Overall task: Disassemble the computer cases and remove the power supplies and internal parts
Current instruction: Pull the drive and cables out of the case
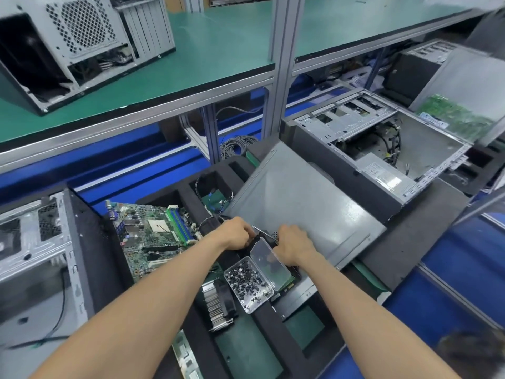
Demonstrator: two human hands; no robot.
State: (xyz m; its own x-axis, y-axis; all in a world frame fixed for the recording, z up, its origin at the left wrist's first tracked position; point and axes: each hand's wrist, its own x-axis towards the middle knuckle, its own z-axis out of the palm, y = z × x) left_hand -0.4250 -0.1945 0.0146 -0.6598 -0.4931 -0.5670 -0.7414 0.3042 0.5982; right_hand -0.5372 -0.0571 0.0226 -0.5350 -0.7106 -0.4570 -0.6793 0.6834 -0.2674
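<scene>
Two bare forearms reach from six o'clock toward the middle of the work area, where a finned aluminium heatsink [217, 303] lies in a black foam tray [276, 337]. Just past it at centre sits a clear plastic hinged box of small dark screws [250, 283], its lid standing open. Directly above the box, the left hand [235, 232] and right hand [293, 243] close together on a small black part [259, 239]; both grips are curled tight around it, and the right also appears to hold a thin metal screwdriver [263, 232], though the fingers hide the contact.

At nine o'clock a green motherboard [157, 233] lies flat in the foam. A grey steel side panel [300, 203] leans at one o'clock, touching the hands' work. Beyond, at two o'clock, an opened grey computer case [379, 140] lies on its side with its silver power supply [382, 173] inside among loose black cables. Another grey perforated computer case [76, 47] stands at eleven o'clock on the green upper shelf [218, 50].

The likely hazards: a jolt to the open box would scatter screws, and a slipping driver tip could gouge the part or a finger.
</scene>
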